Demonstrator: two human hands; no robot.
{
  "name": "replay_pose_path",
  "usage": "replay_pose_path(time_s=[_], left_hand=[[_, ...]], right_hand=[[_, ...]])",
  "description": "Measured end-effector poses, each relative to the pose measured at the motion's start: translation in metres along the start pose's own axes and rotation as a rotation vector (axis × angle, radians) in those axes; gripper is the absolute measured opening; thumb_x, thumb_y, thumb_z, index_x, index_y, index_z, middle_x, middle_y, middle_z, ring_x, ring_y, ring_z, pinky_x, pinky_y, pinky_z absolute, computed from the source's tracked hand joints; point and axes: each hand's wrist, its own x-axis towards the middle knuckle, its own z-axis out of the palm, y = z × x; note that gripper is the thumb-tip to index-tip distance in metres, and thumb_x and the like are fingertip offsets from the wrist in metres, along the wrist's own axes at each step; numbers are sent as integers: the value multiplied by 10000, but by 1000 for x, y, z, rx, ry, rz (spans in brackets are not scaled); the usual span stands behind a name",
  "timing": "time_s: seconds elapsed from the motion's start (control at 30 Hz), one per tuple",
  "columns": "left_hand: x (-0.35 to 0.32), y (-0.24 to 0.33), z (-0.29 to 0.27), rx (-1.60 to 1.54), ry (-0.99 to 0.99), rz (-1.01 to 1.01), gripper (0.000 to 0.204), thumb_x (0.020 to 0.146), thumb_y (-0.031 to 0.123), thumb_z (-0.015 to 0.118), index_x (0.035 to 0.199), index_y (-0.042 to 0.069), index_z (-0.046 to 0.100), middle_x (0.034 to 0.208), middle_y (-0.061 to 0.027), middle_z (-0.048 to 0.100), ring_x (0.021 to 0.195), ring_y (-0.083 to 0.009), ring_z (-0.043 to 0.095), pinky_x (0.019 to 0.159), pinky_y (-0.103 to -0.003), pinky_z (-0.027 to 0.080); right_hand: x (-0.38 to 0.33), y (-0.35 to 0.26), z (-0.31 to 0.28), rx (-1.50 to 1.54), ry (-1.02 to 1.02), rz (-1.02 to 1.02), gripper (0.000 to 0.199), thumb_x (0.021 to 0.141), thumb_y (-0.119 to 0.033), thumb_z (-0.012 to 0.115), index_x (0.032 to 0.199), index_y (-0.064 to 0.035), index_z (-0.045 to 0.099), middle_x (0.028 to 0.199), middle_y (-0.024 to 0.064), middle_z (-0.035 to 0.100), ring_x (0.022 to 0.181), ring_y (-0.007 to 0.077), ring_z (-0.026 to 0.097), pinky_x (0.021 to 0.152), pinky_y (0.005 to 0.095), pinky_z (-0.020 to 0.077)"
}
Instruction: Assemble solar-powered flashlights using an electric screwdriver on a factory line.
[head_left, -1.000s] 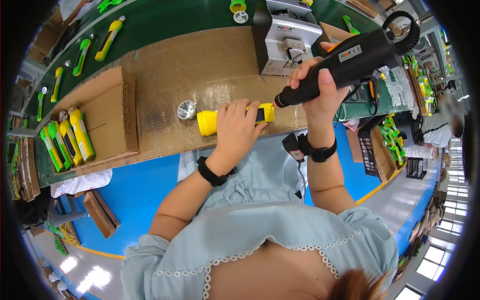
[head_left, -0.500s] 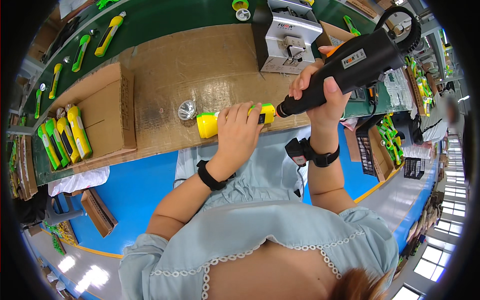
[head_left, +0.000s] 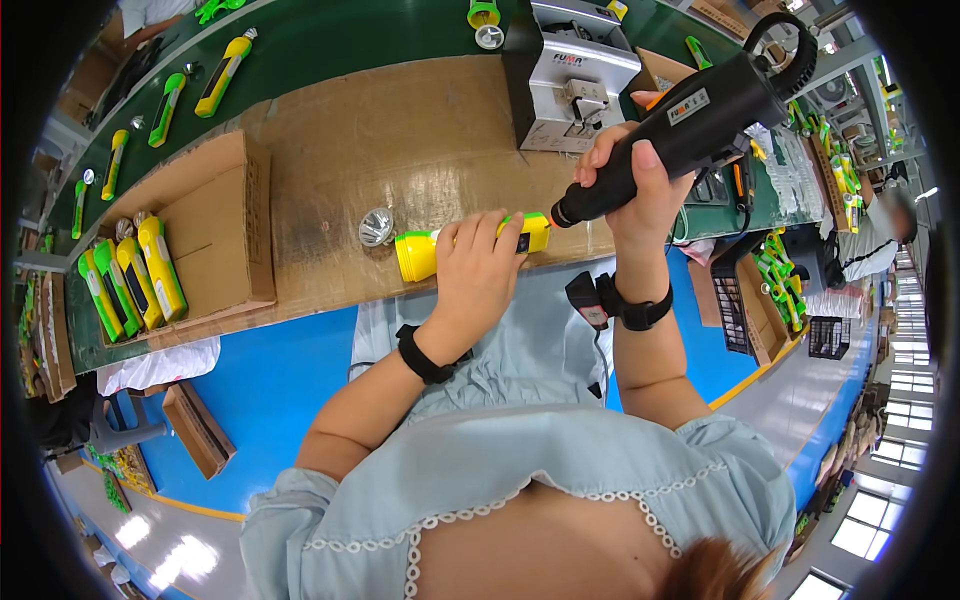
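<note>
Lying on the cardboard sheet (head_left: 330,150), a yellow and green flashlight body (head_left: 416,256) is gripped by my left hand (head_left: 478,262), its wide end to the left. My right hand (head_left: 640,195) wraps around a black electric screwdriver (head_left: 660,140), tilted with its tip down to the left. That tip meets or nearly meets the flashlight's right end; the exact contact is too small to tell. A silver reflector with a bulb (head_left: 377,227) rests just left of the flashlight's wide end.
An open cardboard box (head_left: 255,225) at the left holds several flashlights (head_left: 160,265). Behind my right hand stands a metal screw feeder (head_left: 575,85). More flashlights (head_left: 225,73) lie along the green table (head_left: 330,35). Another person (head_left: 885,235) is at the far right.
The screwdriver and my right hand have shifted slightly left and down. My left hand keeps its grip on the flashlight body, which stays nearly in place.
</note>
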Motion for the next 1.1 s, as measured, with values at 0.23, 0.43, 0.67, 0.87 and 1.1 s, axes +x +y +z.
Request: replay_pose_path(time_s=[0.23, 0.43, 0.67, 0.87, 1.1], left_hand=[[8, -6, -2, -42, -6, 5, 477, 704, 191, 708, 1141, 71, 558, 1084, -84, 576, 1014, -251, 534, 877, -388, 349], [26, -18, -1, -55, -42, -13, 456, 665, 217, 735, 1071, 60, 597, 1015, -101, 580, 950, -281, 543, 809, -388, 388], [29, -17, -1, -54, -34, -39, 444, 645, 243, 754, 1032, 73, 621, 969, -92, 576, 921, -276, 538, 779, -388, 384], [32, -16, -4, 2, -161, -83, 452, 637, 267, 769, 1039, 109, 637, 933, -85, 569, 897, -274, 534, 769, -385, 380], [42, -10, 0, 50, -244, -82, 418, 640, 256, 774, 1001, 99, 634, 937, -94, 569, 917, -287, 533, 775, -399, 392]], right_hand=[[2, 11, 2, -79, 13, -12, 415, 841, -89, 596, 1194, 16, 405, 686, 113, 589, 558, 161, 572, 528, 275, 471], [-1, 36, 1, -198, -42, 0, 483, 829, -192, 659, 1164, 18, 382, 693, 99, 567, 581, 165, 573, 555, 295, 491], [7, 37, 0, -135, -53, 70, 393, 802, 9, 590, 1157, 14, 421, 665, 66, 565, 535, 125, 544, 514, 255, 450], [16, 12, -9, -41, 44, -200, 545, 840, -169, 613, 1261, 51, 345, 663, 110, 580, 533, 168, 573, 525, 280, 484], [85, 8, -31, -348, 214, -424, 444, 873, -56, 544, 1272, 35, 371, 669, 110, 582, 538, 170, 565, 525, 297, 490]])
